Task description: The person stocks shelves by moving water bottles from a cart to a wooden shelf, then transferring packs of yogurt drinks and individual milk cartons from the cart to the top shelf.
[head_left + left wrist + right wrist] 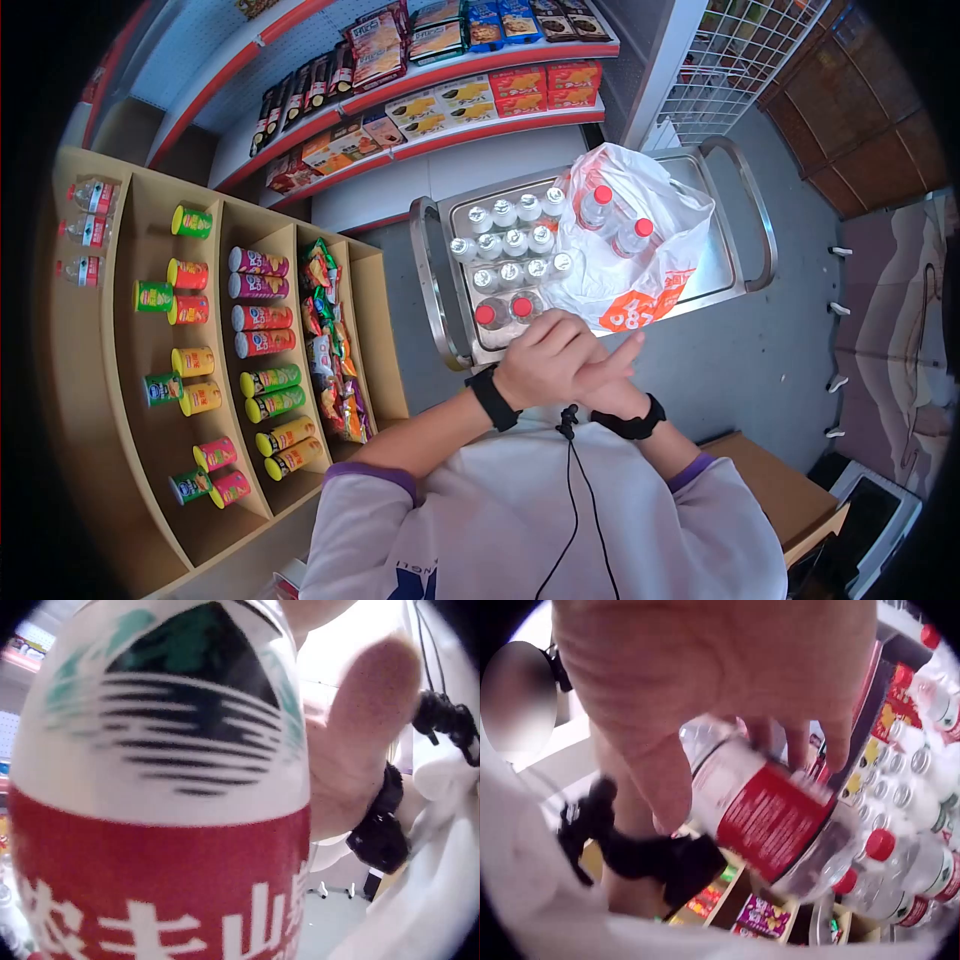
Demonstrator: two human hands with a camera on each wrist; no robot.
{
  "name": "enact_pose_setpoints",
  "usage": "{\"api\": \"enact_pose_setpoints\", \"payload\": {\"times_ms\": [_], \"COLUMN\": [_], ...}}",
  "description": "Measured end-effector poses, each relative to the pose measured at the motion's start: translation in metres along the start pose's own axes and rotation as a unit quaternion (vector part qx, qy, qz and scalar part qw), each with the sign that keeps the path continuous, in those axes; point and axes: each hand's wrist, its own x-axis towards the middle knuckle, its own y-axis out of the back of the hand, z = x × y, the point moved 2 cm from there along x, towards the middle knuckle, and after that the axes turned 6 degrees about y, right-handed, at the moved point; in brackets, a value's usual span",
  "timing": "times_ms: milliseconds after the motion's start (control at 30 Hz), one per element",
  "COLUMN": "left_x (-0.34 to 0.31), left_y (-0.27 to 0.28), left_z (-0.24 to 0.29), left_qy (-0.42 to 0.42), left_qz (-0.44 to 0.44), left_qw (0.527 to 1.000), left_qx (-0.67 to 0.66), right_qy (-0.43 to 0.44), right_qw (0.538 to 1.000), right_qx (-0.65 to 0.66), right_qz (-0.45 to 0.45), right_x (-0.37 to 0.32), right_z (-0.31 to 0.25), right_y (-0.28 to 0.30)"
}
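A water bottle with a red band and a dark mountain picture [165, 750] fills much of the left wrist view, very near that camera. In the head view my left hand [548, 358] lies over my right, fingers curled, and hides the bottle below; the bottle's top end runs up to this hand. My right hand [727, 667] is beside the bottle, thumb straight and fingers extended, with the bottle [772, 817] showing between thumb and fingers. Both hands are above the near edge of a metal trolley [590, 352].
Several silver-topped bottles [515, 240] stand on the trolley, with two red-capped bottles [505, 312] in front. A white plastic bag [665, 200] holds two red-capped bottles. A wooden shelf [160, 170] with chip cans is at left; snack shelves [440, 85] stand behind.
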Motion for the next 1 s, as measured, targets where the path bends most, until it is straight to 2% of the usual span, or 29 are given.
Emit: {"api": "enact_pose_setpoints", "payload": {"times_ms": [33,100,133,167,233,267,300,400,567,600,633,700,733,767,833,867,900,967,1000], "left_x": [-0.003,-0.003,-0.002,-0.001,0.005,-0.002,-0.007,-0.031,-0.08,-0.095,-0.111,-0.125,-0.131,-0.135,-0.124,-0.118,-0.11,-0.1,-0.099], "left_y": [-0.004,-0.015,-0.016,-0.012,-0.005,-0.006,-0.002,0.015,0.07,0.082,0.104,0.147,0.169,0.192,0.246,0.274,0.297,0.352,0.381], "left_z": [0.002,0.002,0.004,0.003,-0.001,-0.007,-0.011,-0.029,-0.059,-0.068,-0.079,-0.099,-0.109,-0.116,-0.136,-0.146,-0.157,-0.181,-0.197], "left_qy": [0.002,0.025,0.066,0.067,0.063,0.075,0.077,0.165,0.223,0.238,0.26,0.307,0.295,0.278,0.288,0.304,0.316,0.362,0.357], "left_qz": [0.0,-0.073,-0.115,-0.115,-0.162,-0.184,-0.182,-0.242,-0.274,-0.283,-0.289,-0.268,-0.253,-0.243,-0.242,-0.237,-0.232,-0.169,-0.136], "left_qw": [1.0,0.997,0.991,0.991,0.984,0.978,0.979,0.955,0.934,0.927,0.917,0.898,0.9,0.902,0.877,0.846,0.813,0.785,0.776], "left_qx": [0.003,0.003,-0.03,-0.026,-0.033,-0.057,-0.053,-0.048,0.055,0.067,0.089,0.168,0.199,0.223,0.299,0.368,0.43,0.474,0.502], "right_qy": [0.002,-0.068,-0.103,-0.101,-0.025,-0.084,-0.08,-0.126,-0.15,-0.12,-0.15,-0.166,-0.124,-0.126,-0.175,-0.178,-0.169,-0.202,-0.195], "right_qw": [1.0,0.996,0.99,0.991,0.968,0.964,0.965,0.929,0.936,0.931,0.934,0.917,0.923,0.925,0.926,0.909,0.912,0.924,0.925], "right_qx": [0.002,0.02,0.029,0.031,-0.201,-0.193,-0.193,-0.247,-0.211,-0.234,-0.233,-0.282,-0.279,-0.255,-0.24,-0.276,-0.273,-0.247,-0.247], "right_qz": [-0.003,0.058,0.088,0.085,0.15,0.164,0.161,0.245,0.241,0.251,0.227,0.227,0.235,0.253,0.234,0.257,0.255,0.211,0.214], "right_x": [-0.005,-0.011,-0.013,-0.013,0.0,0.006,0.009,0.014,0.02,0.011,0.011,0.002,0.002,0.003,0.013,0.014,0.014,0.016,0.013], "right_z": [0.009,0.03,0.037,0.042,0.037,0.032,0.044,0.093,0.175,0.203,0.208,0.262,0.269,0.276,0.263,0.264,0.261,0.254,0.258], "right_y": [-0.005,-0.007,-0.004,0.002,0.026,0.036,0.043,0.057,0.055,0.053,0.052,0.052,0.052,0.052,0.052,0.049,0.05,0.053,0.055]}}
